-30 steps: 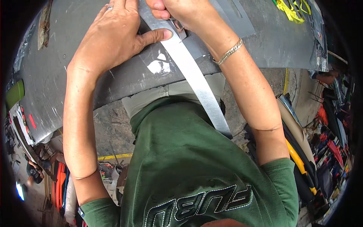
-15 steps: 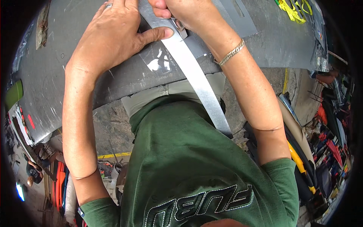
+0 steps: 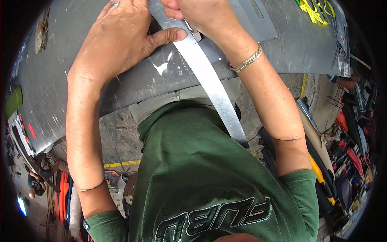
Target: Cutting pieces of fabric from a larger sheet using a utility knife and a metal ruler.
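A long metal straightedge [image 3: 205,72] lies slantwise over the dark work table [image 3: 129,86], its near end jutting past the edge toward my shirt. My left hand [image 3: 117,40] presses down flat beside and on it, fingers stretched out and thumb spread across the metal. Closed in a fist, my right hand [image 3: 205,14] grips what looks like a utility knife [image 3: 195,33], of which only a silvery metal part shows against the straightedge's right side. Beneath lies a grey sheet [image 3: 211,50]. The fingertips of both hands run toward the top edge of the view.
A grey piece with a slot [image 3: 264,26] lies right of my right hand. Yellow-green straps [image 3: 314,14] are at the far right, and a worn strip [image 3: 42,30] at the far left. Rolls of material [image 3: 318,141] stand at the right; another person [image 3: 36,183] is at lower left.
Both hands hold nearly the same place on the straightedge. My right hand and the metal part have shifted very slightly to the right and toward me.
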Demonstrator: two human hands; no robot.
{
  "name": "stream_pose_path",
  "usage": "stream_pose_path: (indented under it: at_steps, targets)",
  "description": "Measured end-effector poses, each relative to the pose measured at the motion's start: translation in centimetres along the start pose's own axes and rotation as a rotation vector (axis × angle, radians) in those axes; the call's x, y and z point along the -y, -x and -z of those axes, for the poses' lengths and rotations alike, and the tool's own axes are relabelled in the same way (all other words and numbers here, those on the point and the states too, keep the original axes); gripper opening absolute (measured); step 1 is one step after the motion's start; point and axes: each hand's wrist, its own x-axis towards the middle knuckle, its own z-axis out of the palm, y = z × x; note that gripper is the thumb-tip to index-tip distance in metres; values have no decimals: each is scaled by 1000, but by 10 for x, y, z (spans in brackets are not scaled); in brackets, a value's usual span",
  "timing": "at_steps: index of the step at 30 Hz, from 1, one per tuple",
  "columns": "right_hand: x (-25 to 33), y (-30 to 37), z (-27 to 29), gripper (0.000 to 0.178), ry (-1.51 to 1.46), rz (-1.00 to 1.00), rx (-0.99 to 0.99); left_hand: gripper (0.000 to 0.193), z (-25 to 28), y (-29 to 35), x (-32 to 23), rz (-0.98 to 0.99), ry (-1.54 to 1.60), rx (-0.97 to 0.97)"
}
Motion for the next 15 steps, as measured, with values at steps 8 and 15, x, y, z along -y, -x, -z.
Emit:
stream_pose_path:
  at_steps: [8,15]
  targets:
    - [47,-42,20,55,318,-486,601,110,-43,2,19,-102,117,-247]
    - [-17,-1,-9,49,-118,-25,101,110,2,0,0,-44,158,-73]
